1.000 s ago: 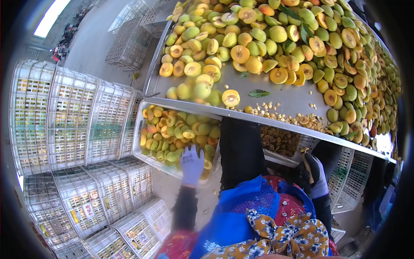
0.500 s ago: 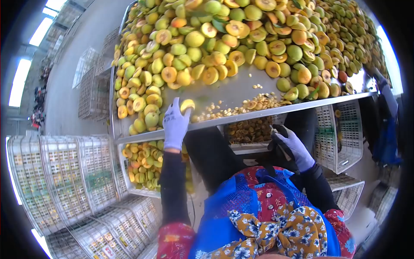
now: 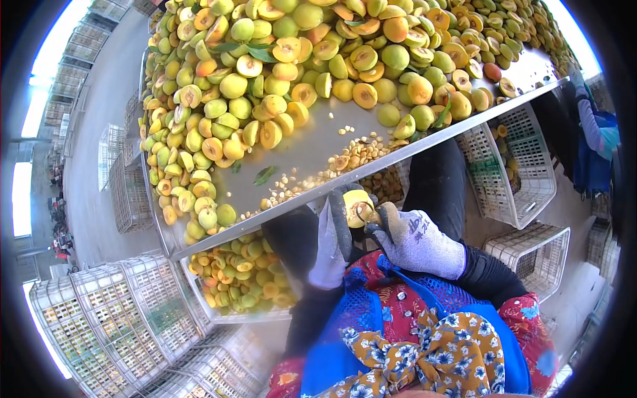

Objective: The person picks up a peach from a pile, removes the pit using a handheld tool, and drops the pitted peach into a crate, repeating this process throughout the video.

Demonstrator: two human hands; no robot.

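Note:
My left hand (image 3: pixel 329 242), in a pale glove with dark fingers, is closed around a halved apricot (image 3: pixel 357 204) just past the table's near edge. Its pale yellow cut face is turned towards my right hand (image 3: pixel 419 244). That hand, also gloved, grips a small pitting tool (image 3: pixel 364 213) with a thin curved metal tip against the cut face. Most of the tool's handle is hidden by the fingers. Beyond the edge, several loose pits (image 3: pixel 361 151) lie on the metal table (image 3: pixel 302 149), and a large heap of whole and halved apricots (image 3: pixel 272 109) covers its far side.
A crate of halves (image 3: pixel 242 282) stands under the table at left, and more pieces (image 3: pixel 385 186) lie below the edge. White plastic crates (image 3: pixel 113 312) are stacked at lower left, with others (image 3: pixel 507 172) at right. Another person's arm (image 3: pixel 590 123) shows at far right.
My left hand has come back from the table with the apricot half and met my right hand. The tool tip is now at the fruit. The view has tilted and shifted.

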